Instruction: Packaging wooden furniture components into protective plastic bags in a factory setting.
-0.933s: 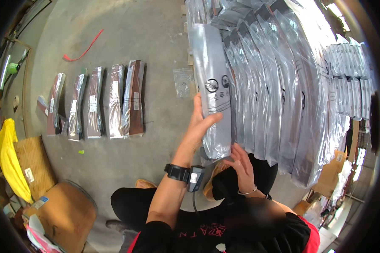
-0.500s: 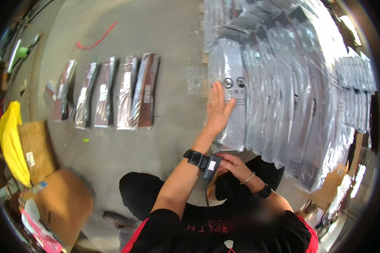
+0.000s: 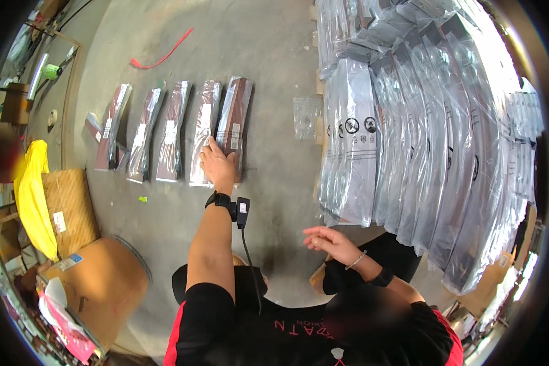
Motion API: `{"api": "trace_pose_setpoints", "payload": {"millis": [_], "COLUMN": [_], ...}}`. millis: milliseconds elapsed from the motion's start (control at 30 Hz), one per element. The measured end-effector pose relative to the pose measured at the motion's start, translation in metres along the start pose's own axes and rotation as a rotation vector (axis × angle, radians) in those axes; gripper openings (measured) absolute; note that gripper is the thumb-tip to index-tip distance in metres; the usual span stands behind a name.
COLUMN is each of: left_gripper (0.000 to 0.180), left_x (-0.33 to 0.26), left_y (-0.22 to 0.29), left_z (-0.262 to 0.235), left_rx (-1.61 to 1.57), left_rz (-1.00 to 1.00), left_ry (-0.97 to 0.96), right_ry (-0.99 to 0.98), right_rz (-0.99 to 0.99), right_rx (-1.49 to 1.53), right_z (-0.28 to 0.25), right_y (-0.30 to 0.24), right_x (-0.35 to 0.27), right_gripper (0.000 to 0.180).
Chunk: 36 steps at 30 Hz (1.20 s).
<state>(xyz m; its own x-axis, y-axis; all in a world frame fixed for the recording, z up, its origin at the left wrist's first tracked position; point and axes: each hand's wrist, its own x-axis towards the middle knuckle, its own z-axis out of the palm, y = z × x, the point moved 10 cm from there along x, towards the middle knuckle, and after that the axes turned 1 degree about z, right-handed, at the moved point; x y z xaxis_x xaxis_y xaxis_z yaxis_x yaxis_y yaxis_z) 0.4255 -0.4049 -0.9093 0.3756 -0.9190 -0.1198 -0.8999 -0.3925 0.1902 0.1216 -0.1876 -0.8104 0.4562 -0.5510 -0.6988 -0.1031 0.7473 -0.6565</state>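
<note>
My left hand [image 3: 218, 163] reaches out over the concrete floor and lies flat on the near end of two dark brown packs in clear wrap [image 3: 233, 125], the right-most of a row of several such packs [image 3: 171, 129]. A black wrist device with a cable [image 3: 239, 210] sits on that forearm. My right hand [image 3: 326, 241] hovers open and empty above my knee, close to the near edge of a big overlapping stack of clear-bagged grey packs [image 3: 402, 140] on my right.
A small clear bag [image 3: 304, 117] lies on the floor between the row and the stack. A red strap [image 3: 160, 58] lies farther off. A yellow cloth [image 3: 33, 195], a cardboard box [image 3: 73, 210] and a brown drum [image 3: 100, 287] stand at my left.
My left hand left the upright bagged pack at the stack and swung left onto the brown packs on the floor. My right hand came away from the pack's lower end, now empty.
</note>
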Motion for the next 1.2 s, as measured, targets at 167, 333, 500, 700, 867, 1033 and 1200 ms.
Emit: {"api": "trace_pose_setpoints", "payload": {"millis": [167, 333, 500, 700, 867, 1033, 1200], "left_gripper": [0.063, 0.064, 0.066, 0.068, 0.098, 0.098, 0.091], "left_x": [0.024, -0.032, -0.087, -0.123, -0.128, -0.156, -0.145], "left_y": [0.013, 0.024, 0.096, 0.144, 0.212, 0.262, 0.301], "left_z": [0.002, 0.008, -0.075, -0.146, -0.214, -0.179, -0.117], "left_rx": [0.069, -1.174, -1.671, -1.676, -1.925, -1.986, -1.256], "left_rz": [0.152, -0.270, 0.038, 0.326, 0.390, 0.225, 0.584], "left_ry": [-0.111, -1.050, -1.340, -1.532, -0.990, -0.941, -0.581], "right_ry": [-0.041, 0.058, 0.152, -0.110, 0.638, 1.080, 1.320], "right_rz": [0.015, -0.055, -0.240, -0.425, -0.596, -0.705, -0.590], "right_rx": [-0.040, 0.011, 0.421, 0.629, 0.174, -0.141, -0.876], "right_z": [0.017, 0.028, 0.029, 0.068, 0.011, 0.005, 0.040], "right_y": [0.011, -0.010, -0.066, -0.128, -0.141, -0.147, -0.155], "right_x": [0.010, 0.033, 0.060, 0.002, -0.081, -0.138, -0.153], "right_gripper": [0.037, 0.048, 0.079, 0.102, 0.093, 0.073, 0.048]}}
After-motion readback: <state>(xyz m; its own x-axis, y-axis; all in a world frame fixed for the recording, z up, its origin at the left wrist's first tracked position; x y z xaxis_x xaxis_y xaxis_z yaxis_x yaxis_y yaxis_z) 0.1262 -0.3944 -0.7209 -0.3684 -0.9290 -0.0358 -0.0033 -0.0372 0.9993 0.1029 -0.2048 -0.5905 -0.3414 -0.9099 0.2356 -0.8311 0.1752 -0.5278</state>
